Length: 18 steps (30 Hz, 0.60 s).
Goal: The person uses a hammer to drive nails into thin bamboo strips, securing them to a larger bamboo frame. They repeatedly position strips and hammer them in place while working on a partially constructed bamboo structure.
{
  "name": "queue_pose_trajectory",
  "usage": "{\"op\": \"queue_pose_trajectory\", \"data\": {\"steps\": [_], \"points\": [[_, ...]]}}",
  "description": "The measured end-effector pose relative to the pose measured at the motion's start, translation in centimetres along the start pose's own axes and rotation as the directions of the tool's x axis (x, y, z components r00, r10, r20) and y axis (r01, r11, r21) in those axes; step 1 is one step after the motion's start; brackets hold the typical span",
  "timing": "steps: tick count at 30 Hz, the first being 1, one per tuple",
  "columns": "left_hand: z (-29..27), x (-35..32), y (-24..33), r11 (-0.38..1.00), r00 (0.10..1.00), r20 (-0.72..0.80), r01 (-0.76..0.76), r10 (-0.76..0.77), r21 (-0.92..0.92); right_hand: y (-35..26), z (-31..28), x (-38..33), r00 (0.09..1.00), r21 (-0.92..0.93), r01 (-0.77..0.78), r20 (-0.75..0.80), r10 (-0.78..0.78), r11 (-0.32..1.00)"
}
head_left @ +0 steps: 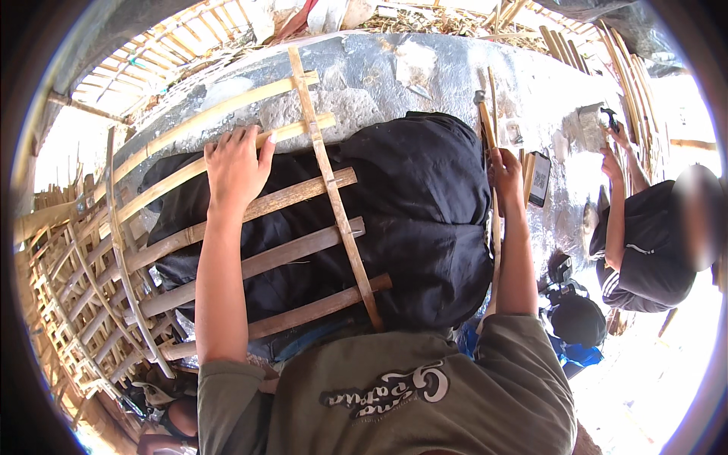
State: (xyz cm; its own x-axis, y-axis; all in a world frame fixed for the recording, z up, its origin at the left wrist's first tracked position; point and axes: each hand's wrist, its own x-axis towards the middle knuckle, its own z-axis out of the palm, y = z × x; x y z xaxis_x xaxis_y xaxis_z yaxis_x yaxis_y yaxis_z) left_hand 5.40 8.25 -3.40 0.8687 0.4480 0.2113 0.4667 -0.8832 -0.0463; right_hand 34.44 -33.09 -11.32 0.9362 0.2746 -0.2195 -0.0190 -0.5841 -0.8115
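A frame of split bamboo slats lies across my lap, over black cloth. One thin crosspiece runs over the slats near their right ends. My left hand is closed over the second slat from the far side, thumb lying along it. To the right of the cloth, my right hand is wrapped round the handle of a hammer, its metal head pointing away from me. A thin bamboo strip runs along beside that hand; whether the fingers hold it too is unclear.
At the right sits another person, holding a hammer of their own. A phone lies beyond my right hand, with a black cap nearer. Woven bamboo lattice spreads at the left. Bamboo strips lean at far right.
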Motion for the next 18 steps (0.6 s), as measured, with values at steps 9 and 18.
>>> {"op": "queue_pose_trajectory", "data": {"steps": [9, 18], "points": [[0.4, 0.1, 0.0, 1.0, 1.0, -0.024, -0.003, 0.002, -0.015, -1.8, -2.3, -2.2, 0.967, 0.553, -0.254, 0.166, 0.194, 0.794], [-0.3, -0.9, 0.2, 0.999, 0.999, 0.028, 0.034, -0.033, -0.039, -1.3, -3.1, -4.0, 0.979, 0.538, -0.132, -0.06, 0.194, 0.833]]}}
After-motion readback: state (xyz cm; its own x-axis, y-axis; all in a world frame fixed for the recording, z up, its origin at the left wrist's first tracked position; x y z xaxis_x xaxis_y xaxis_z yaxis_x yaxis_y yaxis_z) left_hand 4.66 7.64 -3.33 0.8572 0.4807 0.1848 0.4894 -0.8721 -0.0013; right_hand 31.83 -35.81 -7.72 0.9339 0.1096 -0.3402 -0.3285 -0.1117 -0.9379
